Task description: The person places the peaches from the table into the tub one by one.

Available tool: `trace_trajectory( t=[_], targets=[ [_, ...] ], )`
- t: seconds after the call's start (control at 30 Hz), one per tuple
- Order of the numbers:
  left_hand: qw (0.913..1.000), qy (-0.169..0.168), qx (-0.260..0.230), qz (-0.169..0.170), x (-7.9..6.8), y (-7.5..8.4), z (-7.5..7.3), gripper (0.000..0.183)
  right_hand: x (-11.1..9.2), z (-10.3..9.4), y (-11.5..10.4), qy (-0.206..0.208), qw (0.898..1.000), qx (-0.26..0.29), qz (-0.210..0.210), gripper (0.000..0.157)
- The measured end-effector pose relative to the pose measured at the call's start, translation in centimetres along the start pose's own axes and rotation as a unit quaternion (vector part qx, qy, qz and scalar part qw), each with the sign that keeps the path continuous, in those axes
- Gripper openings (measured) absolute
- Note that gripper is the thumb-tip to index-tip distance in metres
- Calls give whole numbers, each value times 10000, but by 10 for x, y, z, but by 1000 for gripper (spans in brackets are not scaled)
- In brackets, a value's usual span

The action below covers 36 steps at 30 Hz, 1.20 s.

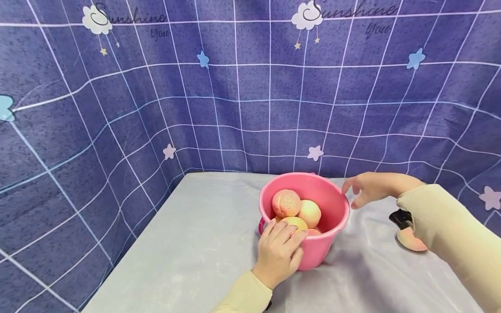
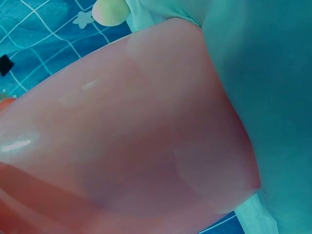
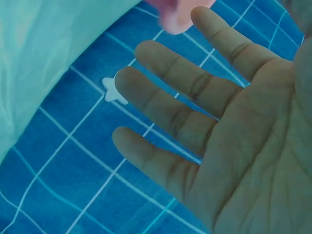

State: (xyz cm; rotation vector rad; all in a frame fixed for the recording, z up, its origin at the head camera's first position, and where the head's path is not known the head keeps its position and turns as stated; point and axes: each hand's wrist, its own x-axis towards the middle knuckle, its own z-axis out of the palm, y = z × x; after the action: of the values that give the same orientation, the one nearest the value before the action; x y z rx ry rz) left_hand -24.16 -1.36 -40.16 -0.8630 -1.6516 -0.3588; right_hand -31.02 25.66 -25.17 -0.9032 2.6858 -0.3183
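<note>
A pink bucket stands on the table, with several peaches inside, among them a reddish peach and a paler peach. At its near left rim, my left hand grips the edge, fingers over the rim by a yellow peach and thumb outside. The bucket's smooth outer wall fills most of the left wrist view. Beside the far right rim is my right hand, its spread fingers holding nothing; whether they touch the rim, I cannot tell. The right wrist view shows its palm.
Another peach lies on the table to the right, partly behind the right sleeve. A grey-white cloth covers the table. Blue checked curtain hangs behind and along the left side.
</note>
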Motion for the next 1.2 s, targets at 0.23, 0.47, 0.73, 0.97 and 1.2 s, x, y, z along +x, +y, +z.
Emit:
trace_trajectory(
  t=[0.23,0.47,0.73,0.97,1.2],
  targets=[
    [10000,15,4,-14,-1,0,1,30,-10,6,11,75,9995,181,231,41],
    [10000,53,-31,-31,-1,1,1,30,-18,26,17,1570,9866,-358,-275,34],
    [9999,108,-38,-28,-1,0,2,30,-17,65,26,3239,9384,-918,-779,36],
    [10000,-70,-33,-2,0,1,2,31,-15,101,38,3880,9148,-962,-579,40],
    [10000,-63,17,15,1,-1,-1,31,-6,129,45,3938,9140,-770,-605,41]
  ],
)
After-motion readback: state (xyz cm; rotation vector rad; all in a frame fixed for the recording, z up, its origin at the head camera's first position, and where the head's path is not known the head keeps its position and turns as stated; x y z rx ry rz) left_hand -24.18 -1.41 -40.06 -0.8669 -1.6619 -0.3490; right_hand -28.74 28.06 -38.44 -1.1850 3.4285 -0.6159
